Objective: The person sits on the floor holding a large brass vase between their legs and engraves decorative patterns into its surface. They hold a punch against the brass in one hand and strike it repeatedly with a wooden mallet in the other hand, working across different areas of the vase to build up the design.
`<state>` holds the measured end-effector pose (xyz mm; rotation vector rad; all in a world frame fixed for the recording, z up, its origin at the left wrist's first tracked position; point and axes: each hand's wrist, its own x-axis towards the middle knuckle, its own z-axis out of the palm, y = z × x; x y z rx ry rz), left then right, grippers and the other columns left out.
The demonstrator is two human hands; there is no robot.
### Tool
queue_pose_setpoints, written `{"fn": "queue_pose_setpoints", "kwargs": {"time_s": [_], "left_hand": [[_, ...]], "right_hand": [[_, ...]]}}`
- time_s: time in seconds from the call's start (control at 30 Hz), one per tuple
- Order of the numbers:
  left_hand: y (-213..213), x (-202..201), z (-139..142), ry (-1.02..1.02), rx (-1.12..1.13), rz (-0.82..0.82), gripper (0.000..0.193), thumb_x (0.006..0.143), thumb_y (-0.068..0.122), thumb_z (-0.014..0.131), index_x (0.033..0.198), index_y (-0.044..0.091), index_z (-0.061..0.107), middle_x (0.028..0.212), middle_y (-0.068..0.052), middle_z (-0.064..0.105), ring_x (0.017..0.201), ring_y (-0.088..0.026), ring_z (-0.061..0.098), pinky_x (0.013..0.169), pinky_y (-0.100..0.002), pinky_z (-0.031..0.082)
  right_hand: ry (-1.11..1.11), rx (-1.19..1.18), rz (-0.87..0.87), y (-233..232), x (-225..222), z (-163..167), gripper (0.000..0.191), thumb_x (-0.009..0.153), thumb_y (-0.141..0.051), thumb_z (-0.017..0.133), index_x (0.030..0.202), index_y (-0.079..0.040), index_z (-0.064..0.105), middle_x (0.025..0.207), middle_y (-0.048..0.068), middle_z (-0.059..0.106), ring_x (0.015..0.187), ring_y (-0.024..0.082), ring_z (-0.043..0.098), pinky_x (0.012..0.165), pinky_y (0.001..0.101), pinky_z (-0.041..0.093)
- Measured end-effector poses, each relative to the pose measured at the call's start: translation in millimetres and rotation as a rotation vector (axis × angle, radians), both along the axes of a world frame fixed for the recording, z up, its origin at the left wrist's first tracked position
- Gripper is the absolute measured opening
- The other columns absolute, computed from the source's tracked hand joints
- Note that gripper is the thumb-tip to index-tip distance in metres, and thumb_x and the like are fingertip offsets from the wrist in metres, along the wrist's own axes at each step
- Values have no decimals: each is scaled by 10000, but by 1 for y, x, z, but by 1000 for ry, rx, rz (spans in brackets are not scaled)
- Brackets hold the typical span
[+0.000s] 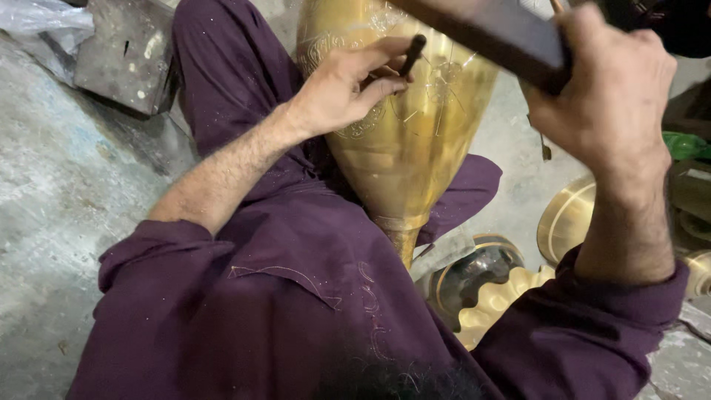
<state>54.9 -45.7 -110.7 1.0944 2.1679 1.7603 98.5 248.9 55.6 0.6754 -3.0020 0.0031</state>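
My left hand (344,89) was closed around a short dark chisel (412,55), its tip set against the engraved brass vase (404,141) lying across my lap just beneath that hand. My right hand (603,96) was clenched on a dark wooden mallet (489,30), held above and right of the chisel, with brass dishes (566,218) on the floor below it.

Workshop floor, surrounding items

Grey metal block (126,55) at far left on concrete floor (52,185); well to its right, scalloped brass piece (496,300), round brass disc (566,218), dark polished bowl (474,270), green object (685,146)
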Motion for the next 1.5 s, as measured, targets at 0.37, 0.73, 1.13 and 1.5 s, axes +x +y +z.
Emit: {"fn": "queue_pose_setpoints", "kwargs": {"time_s": [0.37,0.73,1.13,1.5], "left_hand": [[9,18,-8,-107,201,112,402,1093,15,680,1461,43,521,1217,-116,768,1120,-221,798,982,-340,636],[13,26,-8,-178,254,175,428,1076,-14,690,1458,37,502,1189,-101,771,1073,-187,798,920,-311,653],[16,27,-10,-129,199,215,412,1045,-18,703,1411,30,518,1167,-105,775,1052,-193,793,914,-311,657],[17,34,-11,-168,251,215,424,1053,-46,681,1429,71,524,1195,-82,776,1096,-195,796,949,-304,661]], "right_hand": [[194,234,158,-16,-17,23,338,814,-169,797,1105,-103,639,871,25,702,774,215,701,786,362,527],[61,16,113,-20,-29,4,320,901,-181,765,1165,-49,643,949,77,676,815,250,661,766,367,500],[134,127,171,-39,-33,15,322,893,-274,789,1121,-77,677,888,78,690,840,304,684,743,412,506],[10,125,111,-49,-31,17,324,923,-189,811,1167,-71,635,929,105,697,865,337,696,897,498,525]]}}
